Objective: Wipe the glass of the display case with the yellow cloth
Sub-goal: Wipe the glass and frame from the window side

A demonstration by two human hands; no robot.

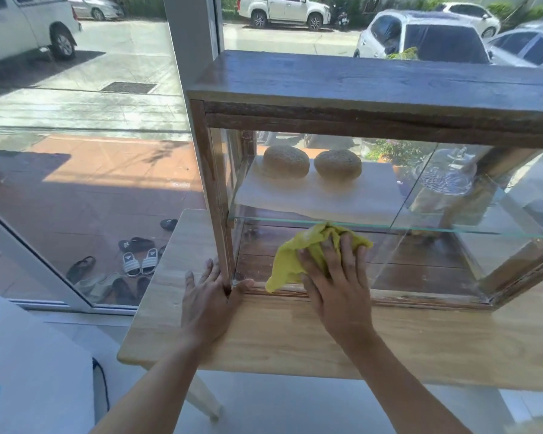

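Note:
A wood-framed display case (358, 86) with glass walls stands on a light wooden table (420, 346). My right hand (336, 283) presses a crumpled yellow cloth (295, 255) flat against the lower left part of the front glass (436, 255), just above the bottom rail. My left hand (210, 296) wraps around the case's lower left front corner post, thumb on the front side, fingers on the side. Inside, two round seeded loaves (286, 161) sit on a white sheet on the glass shelf.
A cut-glass lidded jar (449, 173) stands on the shelf at the right inside the case. A big window wall (76, 183) runs left of the table, with sandals and parked cars outside. White fabric (29, 371) lies at the lower left.

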